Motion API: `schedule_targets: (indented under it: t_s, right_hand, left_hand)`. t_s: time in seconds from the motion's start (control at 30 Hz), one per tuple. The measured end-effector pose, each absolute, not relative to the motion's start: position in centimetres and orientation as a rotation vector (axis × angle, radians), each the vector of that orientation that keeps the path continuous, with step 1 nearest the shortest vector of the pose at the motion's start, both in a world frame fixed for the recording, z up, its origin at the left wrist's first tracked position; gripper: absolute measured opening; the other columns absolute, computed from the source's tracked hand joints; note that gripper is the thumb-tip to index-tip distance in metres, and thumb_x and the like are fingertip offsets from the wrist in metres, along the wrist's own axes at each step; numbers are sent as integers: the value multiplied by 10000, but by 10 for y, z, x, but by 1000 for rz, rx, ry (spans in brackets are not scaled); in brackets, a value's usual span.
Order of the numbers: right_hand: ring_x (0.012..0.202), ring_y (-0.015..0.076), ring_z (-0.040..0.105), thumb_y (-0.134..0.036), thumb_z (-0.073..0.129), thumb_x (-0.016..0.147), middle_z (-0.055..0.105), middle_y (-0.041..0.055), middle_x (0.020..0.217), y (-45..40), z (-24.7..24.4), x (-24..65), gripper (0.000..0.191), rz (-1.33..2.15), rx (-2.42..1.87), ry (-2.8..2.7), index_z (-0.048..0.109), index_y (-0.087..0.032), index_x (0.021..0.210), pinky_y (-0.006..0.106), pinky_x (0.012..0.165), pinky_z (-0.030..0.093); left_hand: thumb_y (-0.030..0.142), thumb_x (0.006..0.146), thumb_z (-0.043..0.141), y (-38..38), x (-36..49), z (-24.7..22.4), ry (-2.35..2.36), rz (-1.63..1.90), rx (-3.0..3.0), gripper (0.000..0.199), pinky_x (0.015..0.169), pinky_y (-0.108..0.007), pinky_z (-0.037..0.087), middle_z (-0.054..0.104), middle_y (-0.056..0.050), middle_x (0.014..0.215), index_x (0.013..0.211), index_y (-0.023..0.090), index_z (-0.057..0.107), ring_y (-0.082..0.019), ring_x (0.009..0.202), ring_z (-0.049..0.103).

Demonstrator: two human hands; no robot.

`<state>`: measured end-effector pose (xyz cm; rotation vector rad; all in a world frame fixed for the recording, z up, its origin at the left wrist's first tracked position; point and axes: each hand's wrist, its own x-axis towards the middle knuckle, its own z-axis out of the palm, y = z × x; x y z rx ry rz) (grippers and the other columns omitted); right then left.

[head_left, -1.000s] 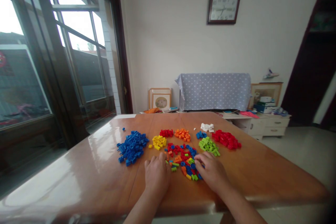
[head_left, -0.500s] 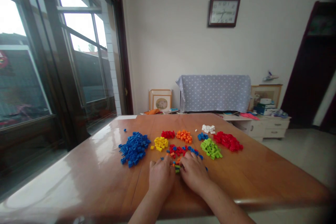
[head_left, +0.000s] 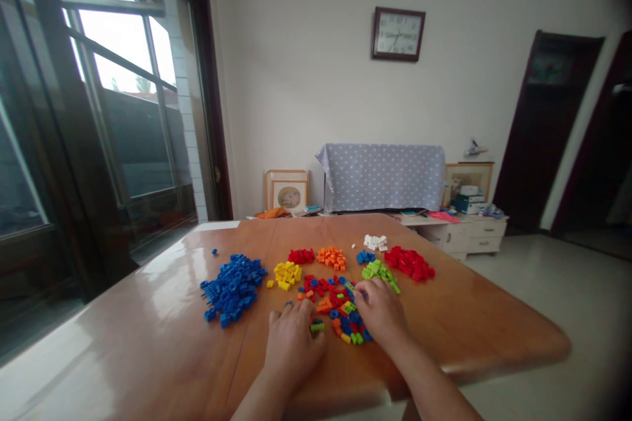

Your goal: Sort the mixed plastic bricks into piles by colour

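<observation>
Though small, legible numerals (head_left: 399, 20) on the clock (head_left: 401, 46) beyond mixed bricks (head_left: 324, 306).

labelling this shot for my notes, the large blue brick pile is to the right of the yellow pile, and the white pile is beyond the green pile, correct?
The side is wrong: the head view shows the large blue brick pile to the left of the yellow pile. The white pile is beyond the green pile.

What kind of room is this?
Probably a living room in a home: a wall clock, a polka-dot cloth draped over something by the wall, and toy bricks sorted by colour on a wooden table.
</observation>
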<state>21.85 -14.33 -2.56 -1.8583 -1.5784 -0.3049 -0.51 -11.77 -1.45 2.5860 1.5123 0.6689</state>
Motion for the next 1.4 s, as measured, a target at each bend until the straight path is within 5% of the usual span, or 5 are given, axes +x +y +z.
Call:
schedule_targets:
  t_s: [0.27,0.63,1.1,1.4]
  right_hand:
    - [917,220,608,-306,513,919,690,71,959,-138,-35,315,224,-321,-2119,-1323,725,-236,935,295,740,401]
    - [888,215,640,-354,458,938,726,86,934,-129,-47,327,319,-251,-2162,-1269,751,-231,913,289,711,407]
    - [1011,221,590,-273,493,962,697,51,1043,-164,-19,179,254,-76,-1555,-1871,715,-263,1086,324,901,440]
    - [963,185,603,-185,588,871,699,14,980,-161,-22,169,172,170,-1539,-1863,720,-253,957,282,855,444]
  left_hand:
    - [184,781,541,-121,-3,-11,1440,645,2600,172,813,-331,307,683,-45,977,945,223,572,-235,1004,590]
    - [153,835,507,-115,-6,-19,1260,765,2552,200,833,-314,349,672,-39,1035,1006,233,575,-216,990,586]
    - [174,903,467,-115,-8,-24,1159,858,2567,259,883,-339,414,662,-66,1075,1137,238,555,-232,1024,593]
    - [157,886,473,-116,-8,-23,1110,892,2522,189,870,-333,452,658,-61,1028,1023,232,579,-220,989,601]
